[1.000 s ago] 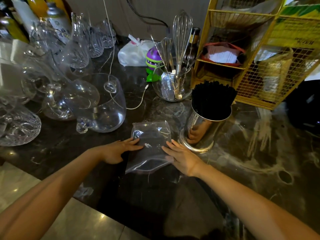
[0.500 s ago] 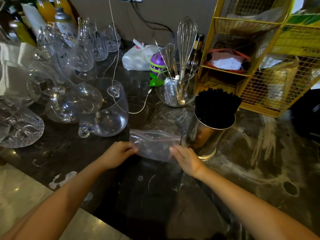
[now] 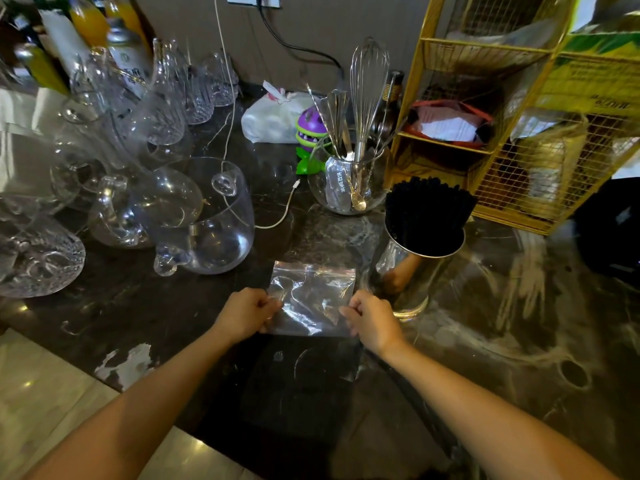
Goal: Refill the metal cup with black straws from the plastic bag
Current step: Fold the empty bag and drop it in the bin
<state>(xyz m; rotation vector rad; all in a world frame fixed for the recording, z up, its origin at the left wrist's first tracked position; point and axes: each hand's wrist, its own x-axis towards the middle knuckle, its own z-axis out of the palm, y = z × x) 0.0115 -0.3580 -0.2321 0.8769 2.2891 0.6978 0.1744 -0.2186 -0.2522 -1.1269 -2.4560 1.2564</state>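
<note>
A clear plastic bag (image 3: 311,299), with nothing visible inside, lies folded on the dark marble counter (image 3: 519,323). My left hand (image 3: 246,315) pinches its left edge and my right hand (image 3: 372,322) pinches its right edge. Just right of the bag stands the shiny metal cup (image 3: 405,271), packed with upright black straws (image 3: 427,211). My right hand is close to the cup's base without touching it.
Several clear glass jugs and bowls (image 3: 204,216) crowd the left. Behind the bag stands a glass jar of a whisk and spoons (image 3: 349,181), with a purple toy (image 3: 310,129) and a white bag (image 3: 273,116). A yellow wire rack (image 3: 519,133) fills the back right.
The bag lay flat under my open hands; both hands gripped its sides and folded it over, so it now looks shorter, with its zip edge on the far side.
</note>
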